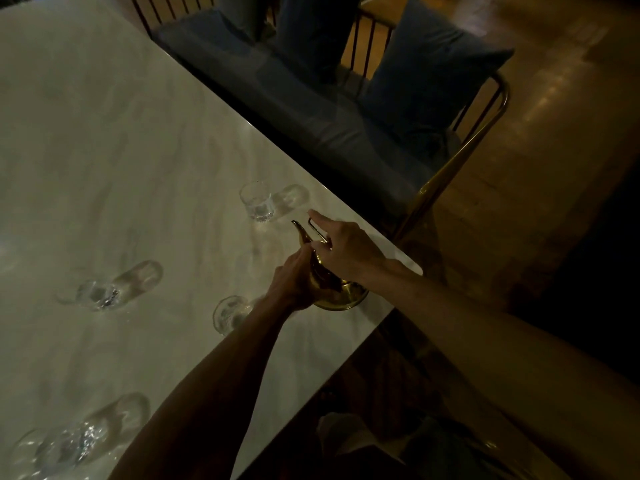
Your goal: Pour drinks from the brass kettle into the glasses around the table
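The brass kettle [341,296] stands on the pale marble table [114,168] near its right corner, spout pointing away from me. My left hand [294,282] grips the kettle's body from the left. My right hand [343,249] is closed on its top and handle, index finger stretched forward. A clear glass [258,201] stands just beyond the spout. Another glass [230,313] sits beside my left wrist. Two more glasses stand at the left [100,293] and at the near left [65,445].
A bench with a dark blue seat [311,109], a blue cushion [429,71] and a brass frame [460,154] runs along the table's far edge. A person's legs [311,32] are at the bench. Wooden floor [554,133] lies to the right.
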Available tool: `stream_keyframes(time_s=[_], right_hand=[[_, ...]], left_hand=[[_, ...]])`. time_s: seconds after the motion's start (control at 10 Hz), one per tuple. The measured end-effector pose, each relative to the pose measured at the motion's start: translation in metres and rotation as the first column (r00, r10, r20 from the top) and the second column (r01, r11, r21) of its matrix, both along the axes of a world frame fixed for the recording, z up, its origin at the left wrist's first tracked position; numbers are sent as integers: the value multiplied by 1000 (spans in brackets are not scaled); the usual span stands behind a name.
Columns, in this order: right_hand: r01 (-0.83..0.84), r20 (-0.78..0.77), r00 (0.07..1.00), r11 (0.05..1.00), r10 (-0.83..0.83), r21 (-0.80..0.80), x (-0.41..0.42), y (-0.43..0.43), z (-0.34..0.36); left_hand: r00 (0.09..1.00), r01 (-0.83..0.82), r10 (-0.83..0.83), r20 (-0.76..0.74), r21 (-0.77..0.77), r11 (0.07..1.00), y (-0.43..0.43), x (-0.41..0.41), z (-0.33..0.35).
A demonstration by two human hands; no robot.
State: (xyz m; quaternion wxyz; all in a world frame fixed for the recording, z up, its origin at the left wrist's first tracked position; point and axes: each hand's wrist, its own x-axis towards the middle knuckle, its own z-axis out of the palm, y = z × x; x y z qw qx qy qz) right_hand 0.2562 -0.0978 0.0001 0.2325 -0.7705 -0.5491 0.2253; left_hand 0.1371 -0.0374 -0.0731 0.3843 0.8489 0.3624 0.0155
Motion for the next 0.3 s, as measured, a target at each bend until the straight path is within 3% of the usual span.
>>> stream_keyframes(time_s=[0.3], right_hand=[[125, 173, 978, 991, -114, -49, -20, -15, 7]], left_hand=[[999, -31, 33, -9, 130, 991, 20, -67, 33]])
